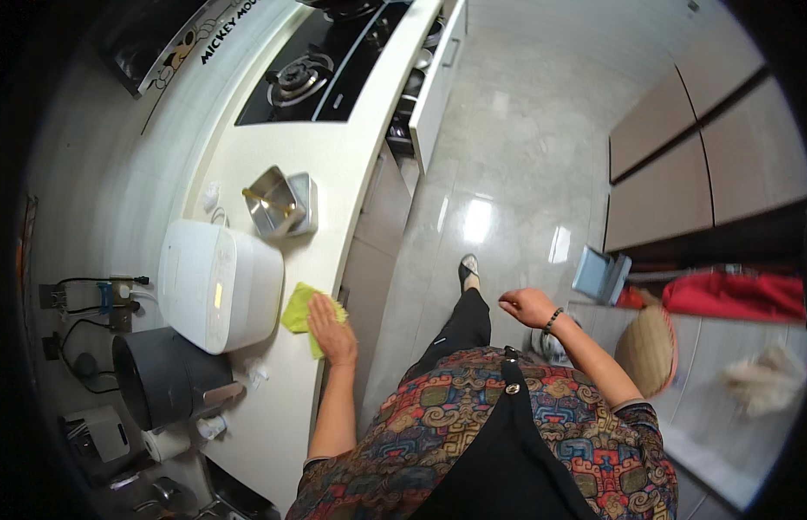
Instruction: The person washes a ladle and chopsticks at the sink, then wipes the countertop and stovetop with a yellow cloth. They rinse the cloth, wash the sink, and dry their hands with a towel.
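Observation:
My left hand [333, 329] lies on a yellow-green cleaning cloth [298, 308] and presses it to the pale countertop [286, 396], close to the front edge. Beside the cloth stands a white rice cooker [247, 292]. Farther along the counter, a square stainless steel container [271, 201] leans on a second metal container [305, 203]; a yellowish stick-like thing rests in the tilted one. Away from the counter, my right hand [526, 307] hangs over the floor with its fingers loosely curled and nothing visible in it. A beaded bracelet circles that wrist.
A gas hob [299, 81] is set into the counter beyond the containers. Below it a drawer [439, 91] stands pulled out into the walkway. A dark grey air fryer [163, 377] is behind the rice cooker. On the right are cabinets [663, 188] and a woven basket [644, 354].

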A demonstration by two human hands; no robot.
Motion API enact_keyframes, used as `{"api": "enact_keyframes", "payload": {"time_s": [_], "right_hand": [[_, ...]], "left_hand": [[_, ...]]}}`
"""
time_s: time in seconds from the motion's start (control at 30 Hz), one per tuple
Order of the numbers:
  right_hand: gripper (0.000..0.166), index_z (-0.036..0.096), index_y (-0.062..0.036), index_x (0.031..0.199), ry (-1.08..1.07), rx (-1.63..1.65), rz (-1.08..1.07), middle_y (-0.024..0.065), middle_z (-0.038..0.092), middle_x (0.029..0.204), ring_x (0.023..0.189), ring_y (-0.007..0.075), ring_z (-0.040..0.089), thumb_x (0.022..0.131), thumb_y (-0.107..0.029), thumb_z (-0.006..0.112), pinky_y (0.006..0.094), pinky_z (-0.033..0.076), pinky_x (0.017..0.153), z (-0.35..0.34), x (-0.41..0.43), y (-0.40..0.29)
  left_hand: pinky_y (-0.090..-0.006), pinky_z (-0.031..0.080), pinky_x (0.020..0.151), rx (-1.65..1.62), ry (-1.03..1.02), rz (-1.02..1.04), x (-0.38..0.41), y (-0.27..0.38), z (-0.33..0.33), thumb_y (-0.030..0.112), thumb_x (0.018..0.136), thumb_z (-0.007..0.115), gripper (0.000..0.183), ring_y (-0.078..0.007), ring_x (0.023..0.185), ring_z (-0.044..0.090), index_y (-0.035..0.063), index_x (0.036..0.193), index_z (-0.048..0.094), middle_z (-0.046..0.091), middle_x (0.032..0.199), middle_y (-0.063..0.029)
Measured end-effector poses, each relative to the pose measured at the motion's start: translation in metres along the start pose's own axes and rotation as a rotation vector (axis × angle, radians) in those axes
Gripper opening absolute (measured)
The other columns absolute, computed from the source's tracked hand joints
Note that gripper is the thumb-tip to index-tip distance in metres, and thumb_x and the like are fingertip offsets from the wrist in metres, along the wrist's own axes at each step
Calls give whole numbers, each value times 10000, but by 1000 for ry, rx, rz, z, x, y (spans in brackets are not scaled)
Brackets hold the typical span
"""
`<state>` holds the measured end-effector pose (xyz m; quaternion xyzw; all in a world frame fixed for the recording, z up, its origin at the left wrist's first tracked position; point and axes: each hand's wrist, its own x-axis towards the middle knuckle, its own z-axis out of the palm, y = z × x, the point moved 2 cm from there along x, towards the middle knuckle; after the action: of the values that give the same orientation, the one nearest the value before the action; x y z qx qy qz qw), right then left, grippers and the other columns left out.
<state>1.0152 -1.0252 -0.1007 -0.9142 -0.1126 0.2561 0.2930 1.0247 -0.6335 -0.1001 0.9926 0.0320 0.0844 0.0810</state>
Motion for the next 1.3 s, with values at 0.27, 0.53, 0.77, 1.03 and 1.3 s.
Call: {"api": "enact_keyframes", "payload": {"time_s": [0.27,0.53,0.77,1.03,1.3], "right_hand": [[554,436,-38,1187,-115,1622,90,91,529,1113,972,194,532,900,-498,319,361,454,795,-125,167,-43],[320,527,-9,1056,133,1738,46,83,598,950,809,197,591,886,-272,457,317,494,717,-275,326,6],[512,466,8,1074,544,520,-350,213,535,978,904,318,517,891,-458,362,369,405,817,-404,545,37],[490,585,69,912,647,-690,-482,274,465,1157,1175,389,357,872,-382,398,408,282,994,-387,673,34],[524,425,-24,1238,-143,-304,-1013,182,329,1334,1233,322,315,790,-281,517,436,231,1034,-211,486,-75]], "left_hand": [[-359,212,1033,-1768,-597,-210,166,253,-1,220,886,462,535,-247,1239,316,27,1340,254,320,1355,-124],[-317,334,949,-1447,-386,-56,272,279,52,283,870,498,503,-230,1147,450,23,1274,349,453,1254,-134],[-343,335,936,-1862,-269,-1145,295,268,172,219,857,522,629,-216,1146,448,5,1349,195,423,1275,-125],[-400,201,1034,-2134,148,-966,345,305,188,35,805,410,673,-276,1301,218,-26,1365,40,205,1411,-158],[-365,316,966,-2126,189,-802,353,303,216,20,797,426,492,-242,1203,382,-6,1280,342,386,1315,-127]]}}
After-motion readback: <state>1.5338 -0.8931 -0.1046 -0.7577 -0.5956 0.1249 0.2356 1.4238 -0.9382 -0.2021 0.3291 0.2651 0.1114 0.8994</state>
